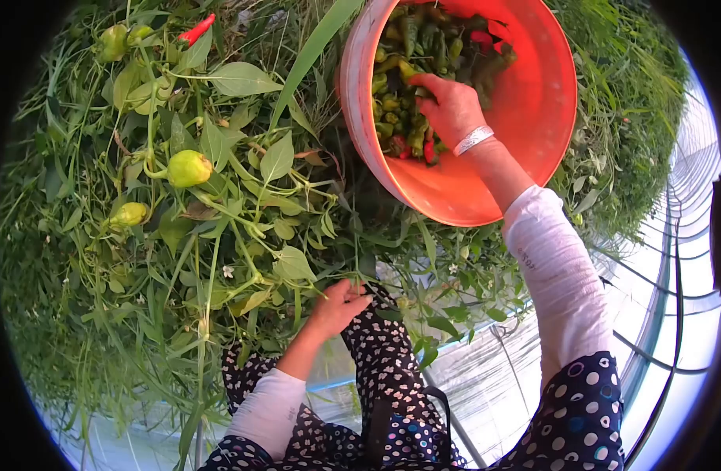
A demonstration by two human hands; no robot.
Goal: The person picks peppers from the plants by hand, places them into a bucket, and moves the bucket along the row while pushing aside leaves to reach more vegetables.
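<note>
My right hand (453,114) reaches inside an orange bucket (533,149), just over a pile of peppers (396,110). Its thumb and forefinger are apart, with green showing between them; a yellow-green pepper (408,71) lies by the fingertip. The pile is mostly green, with a few red ones. Lower down, my left hand (337,310) is at the edge of the pepper plant (254,204), above my knee. Its fingers are curled in among thin stems, and what lies inside them is hidden. Pale yellow-green peppers (189,169) hang on the plant to the left.
A red pepper (197,30) shows at the top left among the leaves. Dense grass and weeds (70,314) surround the plant. White sheeting (486,373) covers the ground by my legs. Curved greenhouse ribs (651,357) run along the right side.
</note>
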